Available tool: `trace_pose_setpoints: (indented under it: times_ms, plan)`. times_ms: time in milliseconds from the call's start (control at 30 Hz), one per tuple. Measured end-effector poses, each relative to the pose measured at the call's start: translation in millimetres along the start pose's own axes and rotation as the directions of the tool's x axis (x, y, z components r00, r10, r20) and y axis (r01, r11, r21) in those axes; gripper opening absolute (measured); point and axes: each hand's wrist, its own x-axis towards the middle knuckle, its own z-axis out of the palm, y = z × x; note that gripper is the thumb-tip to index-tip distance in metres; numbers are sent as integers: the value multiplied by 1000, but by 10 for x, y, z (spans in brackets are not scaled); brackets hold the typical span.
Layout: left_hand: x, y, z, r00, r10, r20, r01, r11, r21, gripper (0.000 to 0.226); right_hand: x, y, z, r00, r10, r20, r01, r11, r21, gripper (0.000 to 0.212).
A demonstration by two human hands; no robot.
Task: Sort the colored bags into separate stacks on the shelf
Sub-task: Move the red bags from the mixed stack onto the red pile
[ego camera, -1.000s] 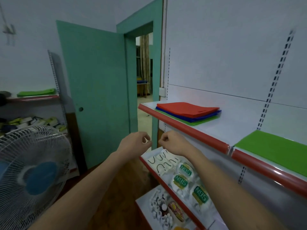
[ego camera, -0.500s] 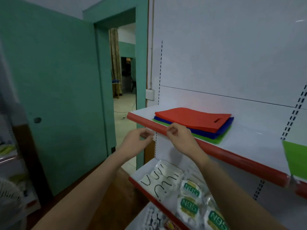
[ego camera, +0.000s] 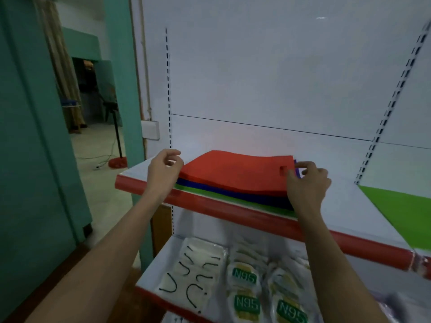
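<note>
while both forearms reach up and forward from below, the left hand [ego camera: 164, 170] sits at the left edge of the red bag [ego camera: 235, 172], fingers loosely curled; whether they grip it i cannot tell. the right hand [ego camera: 306, 183] is at the stack's right end, fingers pinching the red bag beside its handle cut-out. that bag tops a blue bag [ego camera: 233, 194] and a green bag [ego camera: 224, 200] on the shelf [ego camera: 345, 206]. another green bag [ego camera: 405, 210] lies well apart to the right. n95 mask packs [ego camera: 247, 287] fill the lower shelf.
</note>
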Motion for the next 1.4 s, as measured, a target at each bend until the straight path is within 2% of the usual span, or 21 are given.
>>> trace_pose_setpoints:
  times_ms: [67,167,300,500,633,733,933,1133,1200,1267,1400]
  plan:
    - [238,-112,138,999,-20,50,16,996,83,22,110,102,85,995,75,65,-74,997,-25,35]
    - [417,-265,323,993,-34,113,6,971,237,36,157,240,207,992,54,114,-59,997,40,35]
    - [416,-368,443,990,10,143,-80,868,491,43,127,334,216,990,75,121,-82,995,49,34]
    - [405,-377,458,986,-28,161,-67,830,554,55,73,365,177,999,2,36,-5,997,74,18]
    - [424,-367,462,980,-63,189,-54,828,559,63,58,372,168,1000,-15,19,14,997,79,21]
    - [420,-376,448,975,-62,213,-64,840,539,54,56,367,182,999,-35,34,33,998,47,25]
    - [520,-413,417,956,-111,272,-4,921,389,34,32,296,164,999,-29,19,28,999,29,24]
    - [438,-211,323,989,55,137,-94,951,295,27,-81,24,37,989,-135,-55,131,989,-73,25]
    - [406,-114,265,982,119,143,-129,990,62,20,-142,-81,-78,980,-156,-122,152,987,-41,24]
    - [343,-14,216,969,166,184,-129,972,-195,13,-210,-149,-225,981,-118,-157,130,989,67,24]
    - [121,119,214,910,237,341,-67,894,-443,44,-386,-191,-571,991,-11,-135,41,975,218,30]
